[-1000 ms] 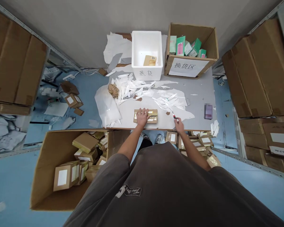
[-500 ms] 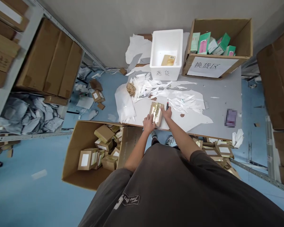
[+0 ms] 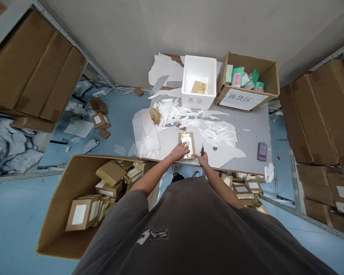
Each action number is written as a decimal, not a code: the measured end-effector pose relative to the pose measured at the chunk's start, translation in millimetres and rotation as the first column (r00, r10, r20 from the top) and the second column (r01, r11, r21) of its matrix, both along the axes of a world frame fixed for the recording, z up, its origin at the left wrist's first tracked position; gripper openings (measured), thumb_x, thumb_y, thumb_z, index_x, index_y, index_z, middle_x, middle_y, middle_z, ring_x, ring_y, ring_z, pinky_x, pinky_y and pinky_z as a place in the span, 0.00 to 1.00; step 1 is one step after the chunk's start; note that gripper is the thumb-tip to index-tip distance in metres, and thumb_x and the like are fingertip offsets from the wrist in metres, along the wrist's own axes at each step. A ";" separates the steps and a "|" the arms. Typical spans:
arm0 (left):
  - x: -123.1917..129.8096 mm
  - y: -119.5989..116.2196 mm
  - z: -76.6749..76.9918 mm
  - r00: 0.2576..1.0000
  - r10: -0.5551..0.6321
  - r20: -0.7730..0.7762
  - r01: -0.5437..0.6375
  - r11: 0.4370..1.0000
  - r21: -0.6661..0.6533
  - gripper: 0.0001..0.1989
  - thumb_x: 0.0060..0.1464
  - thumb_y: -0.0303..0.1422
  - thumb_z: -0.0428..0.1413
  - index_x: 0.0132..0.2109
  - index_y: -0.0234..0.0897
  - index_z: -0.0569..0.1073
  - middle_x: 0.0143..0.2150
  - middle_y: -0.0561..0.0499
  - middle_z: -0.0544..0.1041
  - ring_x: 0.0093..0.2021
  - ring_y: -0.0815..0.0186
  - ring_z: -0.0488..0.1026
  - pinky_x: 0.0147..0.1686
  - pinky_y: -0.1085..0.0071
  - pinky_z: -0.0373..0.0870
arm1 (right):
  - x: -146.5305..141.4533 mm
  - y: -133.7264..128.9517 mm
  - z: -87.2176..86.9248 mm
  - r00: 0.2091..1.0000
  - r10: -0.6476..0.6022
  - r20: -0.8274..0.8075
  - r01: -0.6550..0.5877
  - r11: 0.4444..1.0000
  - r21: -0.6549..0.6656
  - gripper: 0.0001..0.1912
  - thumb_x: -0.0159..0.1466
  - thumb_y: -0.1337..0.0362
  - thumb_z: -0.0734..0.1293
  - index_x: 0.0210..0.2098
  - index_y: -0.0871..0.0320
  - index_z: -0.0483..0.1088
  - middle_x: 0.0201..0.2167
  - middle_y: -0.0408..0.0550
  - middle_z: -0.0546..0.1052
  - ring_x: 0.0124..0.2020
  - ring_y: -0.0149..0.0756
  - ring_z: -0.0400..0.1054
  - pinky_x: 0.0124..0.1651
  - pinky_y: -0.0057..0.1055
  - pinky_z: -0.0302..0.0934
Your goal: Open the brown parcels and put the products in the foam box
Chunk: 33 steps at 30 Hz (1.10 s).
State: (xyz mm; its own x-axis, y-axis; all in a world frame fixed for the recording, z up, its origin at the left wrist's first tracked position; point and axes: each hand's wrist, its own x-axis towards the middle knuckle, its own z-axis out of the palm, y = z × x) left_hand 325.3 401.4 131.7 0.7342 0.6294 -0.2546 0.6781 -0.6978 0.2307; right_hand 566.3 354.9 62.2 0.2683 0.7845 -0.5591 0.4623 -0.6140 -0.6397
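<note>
Close to the near edge of the surface (image 3: 253,163), a taped cardboard box (image 3: 187,136) lies flat, its longer sides running away from the person. The left hand (image 3: 181,151) rests over its left, nearer part, fingers spread on the tape and laid on top without gripping. Just beside the box's near right corner, the right hand (image 3: 203,158) is closed around a black and red cutter (image 3: 202,149), the tip pointing away from the body. A digit of that hand reaches to the corner; whether it touches is too small to tell.

The box's near end comes almost to the rim. White torn scraps (image 3: 172,111) heap up beyond the box and spread to the right, past a small brown scrap (image 3: 215,148). To the left, a strip of white paper separates the box from a translucent white bag (image 3: 145,131) at the left edge. On the right, a grey stretch of surface runs out to a blurred purple item (image 3: 262,151) near the right edge. Along the back stand a white foam bin (image 3: 198,102) and an open carton (image 3: 271,84). Below the near edge, parcels (image 3: 242,191) crowd the right side and a large carton (image 3: 54,214) the left.
</note>
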 end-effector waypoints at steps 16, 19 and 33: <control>-32.7 37.2 -12.7 0.968 0.251 0.003 -0.248 0.958 -0.144 0.38 0.44 0.30 0.74 0.64 0.34 0.77 0.78 0.34 0.66 0.78 0.42 0.62 0.74 0.53 0.62 | -37.2 53.2 48.6 0.926 0.323 -0.197 -0.316 0.947 0.066 0.21 0.75 0.39 0.61 0.49 0.49 0.66 0.26 0.36 0.75 0.23 0.35 0.70 0.33 0.30 0.68; -29.9 43.6 -12.2 0.971 0.241 0.004 -0.236 0.956 -0.174 0.41 0.42 0.30 0.76 0.65 0.34 0.77 0.79 0.34 0.65 0.78 0.40 0.62 0.74 0.52 0.64 | -25.2 30.3 61.1 0.841 0.528 -0.114 -0.535 0.845 -0.032 0.16 0.78 0.46 0.60 0.44 0.51 0.68 0.27 0.39 0.77 0.23 0.35 0.72 0.35 0.29 0.66; -31.6 47.6 -16.7 0.977 0.213 0.007 -0.207 0.958 -0.199 0.38 0.43 0.33 0.78 0.62 0.34 0.79 0.79 0.32 0.63 0.79 0.37 0.59 0.76 0.50 0.60 | -28.3 38.7 75.9 0.744 0.662 0.092 -0.645 0.747 -0.159 0.17 0.80 0.50 0.59 0.42 0.53 0.71 0.29 0.45 0.78 0.32 0.41 0.73 0.37 0.29 0.61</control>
State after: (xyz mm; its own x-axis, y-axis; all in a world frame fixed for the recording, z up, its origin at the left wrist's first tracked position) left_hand 293.7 448.9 115.0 0.5998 0.7097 -0.3696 0.7956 -0.4797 0.3700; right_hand 538.0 393.7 138.1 -0.2095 0.7309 -0.6495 0.8514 -0.1903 -0.4888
